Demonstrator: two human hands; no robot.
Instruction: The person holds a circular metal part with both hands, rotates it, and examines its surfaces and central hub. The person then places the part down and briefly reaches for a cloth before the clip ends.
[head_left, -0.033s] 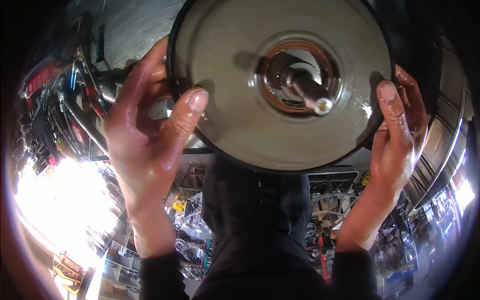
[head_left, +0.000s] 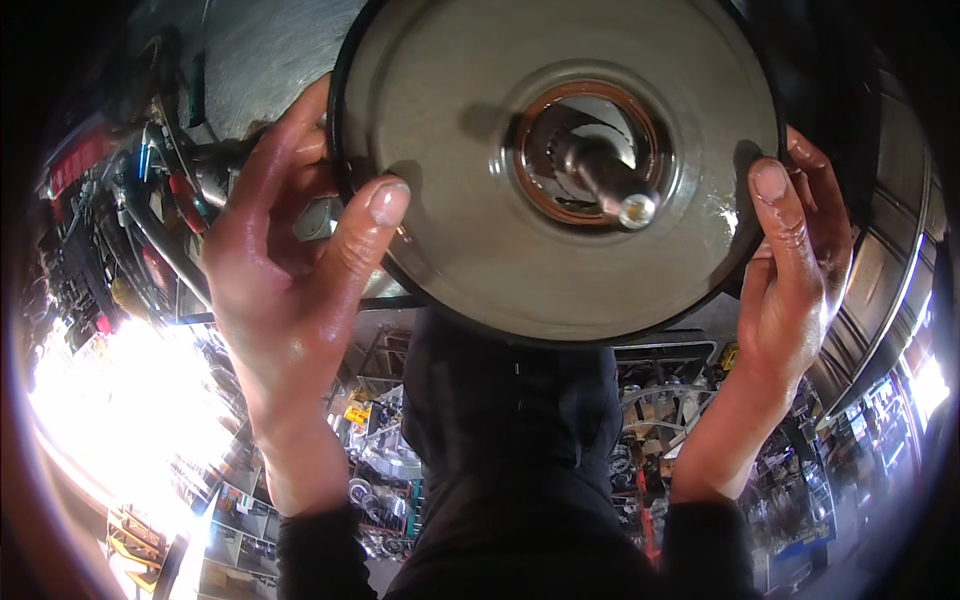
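A large round tan-grey disc (head_left: 460, 270) with a dark rim is held up in front of me, its upper edge cut off by the picture. At its middle is a recess with a brown ring (head_left: 535, 187), from which a metal shaft (head_left: 603, 178) with a bright tip sticks out. My left hand (head_left: 295, 250) grips the left edge, thumb on the face and fingers behind the rim. On the opposite edge my right hand (head_left: 795, 240) has the same hold. Both hands look wet and shiny. The disc hides its back and some fingertips.
Behind the disc lies a grey metal surface (head_left: 270, 50). Hoses and tools (head_left: 165, 240) crowd the left side. Below, shelves with many metal parts (head_left: 385, 450) flank my legs. Ribbed panels (head_left: 890, 240) stand at the right, and bright light glares at lower left.
The disc and its shaft have shifted slightly to the left, and both hands have moved along with it. Their hold on the rim looks the same.
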